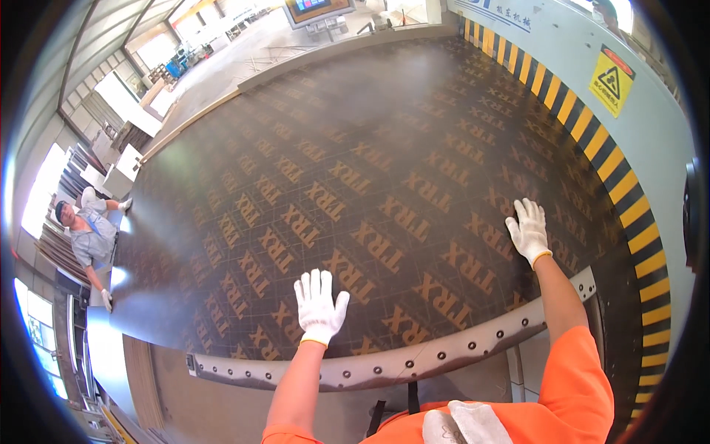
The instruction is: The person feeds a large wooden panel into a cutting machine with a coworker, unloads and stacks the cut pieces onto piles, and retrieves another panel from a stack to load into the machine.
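A large dark brown panel with repeated gold lettering spreads out in front of me. My left hand, in a white knit glove with a yellow cuff, rests flat near the panel's closest edge, fingers stretched out. Farther right and a bit farther away, my right hand, gloved the same way, lies on the panel with fingers extended. Neither hand holds anything. Under the panel's near edge runs a pale metal rail dotted with round fasteners, close to my body.
A blue-grey machine with a yellow warning sign and a black-and-yellow striped band borders the right side. At far left a person in white gloves crouches by the panel's edge. A monitor stands beyond the far edge.
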Demonstrator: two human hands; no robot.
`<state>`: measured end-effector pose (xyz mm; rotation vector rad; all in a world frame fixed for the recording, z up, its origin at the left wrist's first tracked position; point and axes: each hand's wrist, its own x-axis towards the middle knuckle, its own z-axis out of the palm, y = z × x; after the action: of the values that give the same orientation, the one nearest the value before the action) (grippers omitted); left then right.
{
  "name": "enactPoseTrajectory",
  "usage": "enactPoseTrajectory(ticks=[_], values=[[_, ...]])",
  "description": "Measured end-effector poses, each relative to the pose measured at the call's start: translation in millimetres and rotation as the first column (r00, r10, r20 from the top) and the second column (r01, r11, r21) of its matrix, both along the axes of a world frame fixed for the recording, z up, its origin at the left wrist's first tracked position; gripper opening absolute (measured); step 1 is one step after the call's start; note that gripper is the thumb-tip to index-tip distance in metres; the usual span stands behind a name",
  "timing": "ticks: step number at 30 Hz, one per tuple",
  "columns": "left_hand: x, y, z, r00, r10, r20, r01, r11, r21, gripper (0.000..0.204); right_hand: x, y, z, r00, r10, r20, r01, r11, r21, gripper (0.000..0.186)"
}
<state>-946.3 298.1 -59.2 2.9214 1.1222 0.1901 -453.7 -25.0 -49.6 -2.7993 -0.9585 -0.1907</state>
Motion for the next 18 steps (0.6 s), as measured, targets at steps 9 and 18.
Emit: enactPoseTrajectory(ticks=[9, 18], values=[[40, 26, 1, 0.998, 0.008, -0.063, -0.007, 1.000, 0.018, 0.081, 27, 1, -4, 0.998, 0.057, 0.008, -0.055, 0.988, -0.146, 0.074], [26, 4, 7, 0.997, -0.039, -0.072, 0.040, 0.999, 0.009, 0.081, -15, -44, -1, 0.995, 0.082, -0.055, -0.087, 0.991, -0.099, 0.076]])
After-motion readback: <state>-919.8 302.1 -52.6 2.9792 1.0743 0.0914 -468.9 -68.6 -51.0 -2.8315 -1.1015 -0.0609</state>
